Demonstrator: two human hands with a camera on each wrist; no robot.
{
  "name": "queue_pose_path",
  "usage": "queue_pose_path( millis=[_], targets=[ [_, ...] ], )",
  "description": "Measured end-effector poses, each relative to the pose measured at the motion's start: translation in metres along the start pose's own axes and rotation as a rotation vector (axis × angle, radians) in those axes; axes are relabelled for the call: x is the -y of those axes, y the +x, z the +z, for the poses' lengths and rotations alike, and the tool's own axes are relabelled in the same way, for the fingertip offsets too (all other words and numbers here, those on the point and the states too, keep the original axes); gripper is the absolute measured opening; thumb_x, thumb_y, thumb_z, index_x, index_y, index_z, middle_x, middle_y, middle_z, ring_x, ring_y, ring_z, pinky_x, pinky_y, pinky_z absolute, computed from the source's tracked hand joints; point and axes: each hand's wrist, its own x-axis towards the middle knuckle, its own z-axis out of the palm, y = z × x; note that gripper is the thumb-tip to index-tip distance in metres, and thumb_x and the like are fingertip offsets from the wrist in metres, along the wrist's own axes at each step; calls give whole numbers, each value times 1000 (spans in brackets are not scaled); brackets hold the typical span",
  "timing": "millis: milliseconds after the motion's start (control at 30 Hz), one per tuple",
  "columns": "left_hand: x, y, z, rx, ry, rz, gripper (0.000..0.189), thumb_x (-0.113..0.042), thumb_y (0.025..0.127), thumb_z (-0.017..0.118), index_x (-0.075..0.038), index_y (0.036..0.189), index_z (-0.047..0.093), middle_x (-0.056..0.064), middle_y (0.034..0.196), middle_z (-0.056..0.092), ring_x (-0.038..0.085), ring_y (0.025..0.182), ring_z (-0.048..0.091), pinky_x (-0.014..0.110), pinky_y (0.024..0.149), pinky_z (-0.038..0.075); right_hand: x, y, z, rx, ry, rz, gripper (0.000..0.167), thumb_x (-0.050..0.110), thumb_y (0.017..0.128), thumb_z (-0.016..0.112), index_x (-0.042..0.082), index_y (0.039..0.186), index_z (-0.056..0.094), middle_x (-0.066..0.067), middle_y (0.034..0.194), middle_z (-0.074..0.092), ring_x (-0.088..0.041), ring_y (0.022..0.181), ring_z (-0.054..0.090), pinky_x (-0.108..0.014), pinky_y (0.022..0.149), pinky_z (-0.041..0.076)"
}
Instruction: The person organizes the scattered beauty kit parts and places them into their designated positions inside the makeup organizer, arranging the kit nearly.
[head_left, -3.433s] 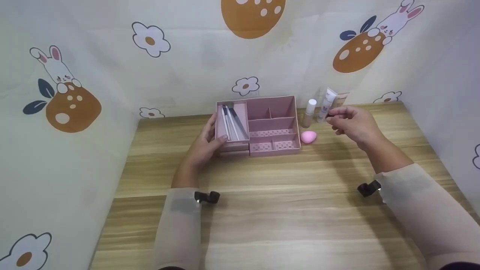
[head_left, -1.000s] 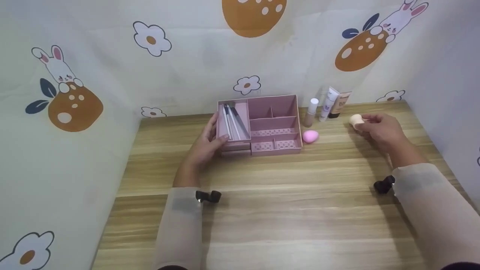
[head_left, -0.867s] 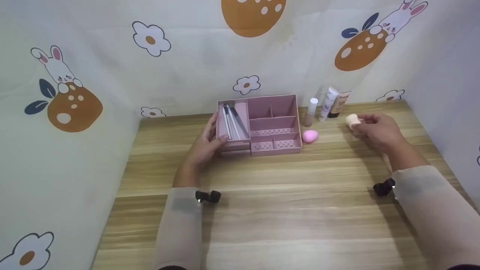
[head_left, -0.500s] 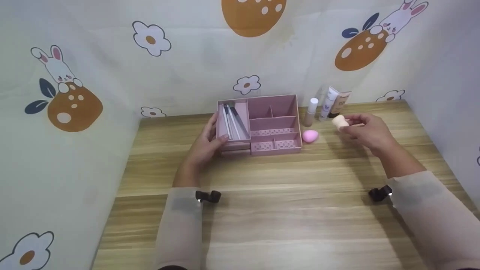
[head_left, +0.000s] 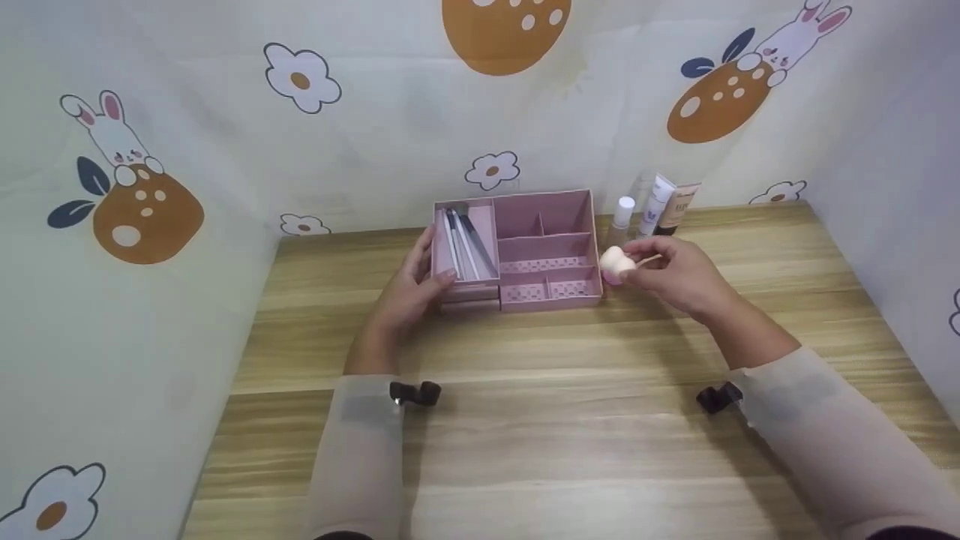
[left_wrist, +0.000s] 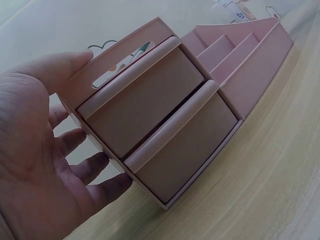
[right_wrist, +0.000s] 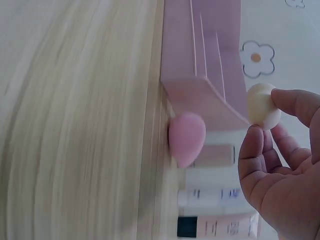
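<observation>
My left hand (head_left: 409,292) grips the left side of a pink desktop organizer (head_left: 517,306), thumb on its top rim and fingers along its side wall. In the left wrist view, two drawers (left_wrist: 145,100) face that hand. Several makeup brushes (head_left: 466,244) lie in the organizer's top left tray. Between thumb and fingers, my right hand (head_left: 679,276) pinches a cream, waisted makeup sponge (right_wrist: 261,107), held up beside the organizer's right wall. Below it a pink egg-shaped makeup sponge (right_wrist: 186,139) sits on the table, mostly covered from the head view.
Behind the right hand stand a white-capped bottle (head_left: 624,211), a white tube (head_left: 655,202) and a beige tube with a dark cap (head_left: 679,206). The organizer's right part has several open compartments (head_left: 564,214). A printed cloth (head_left: 390,135) hangs behind the wooden table (head_left: 540,420).
My right hand was by the tubes, then held the cream sponge farther right; it has since carried it left over the pink sponge. My left hand stays on the organizer.
</observation>
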Motion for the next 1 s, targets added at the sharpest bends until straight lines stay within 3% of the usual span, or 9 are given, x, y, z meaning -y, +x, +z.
queue_pose_path(
  millis=[300,467,700,1000],
  targets=[
    [-2,-1,0,-5,18,-28,92,-44,95,80,-57,165,22,-3,182,19,24,168,20,47,136,25,24,10,37,38,33,-65,37,14,91,82,5,126,74,-17,114,73,-18,96,69,-22,77,61],
    [-2,-1,0,-3,13,-24,92,-42,96,80,-55,166,21,-4,182,18,23,168,20,45,137,23,28,18,54,76,56,-92,37,11,90,82,3,125,75,-18,116,74,-18,94,70,-22,77,61],
    [0,1,-1,-2,17,-17,93,-44,97,79,-51,168,20,-5,182,19,23,168,20,46,137,22,33,28,79,121,84,-69,36,10,90,83,2,123,75,-19,120,74,-18,95,70,-21,79,62],
    [-3,-1,0,-6,8,-32,93,-43,96,79,-55,166,20,-5,182,18,22,168,20,47,136,25,34,38,102,115,12,-90,36,12,88,83,4,123,76,-14,118,76,-20,99,70,-23,85,59]
  ],
)
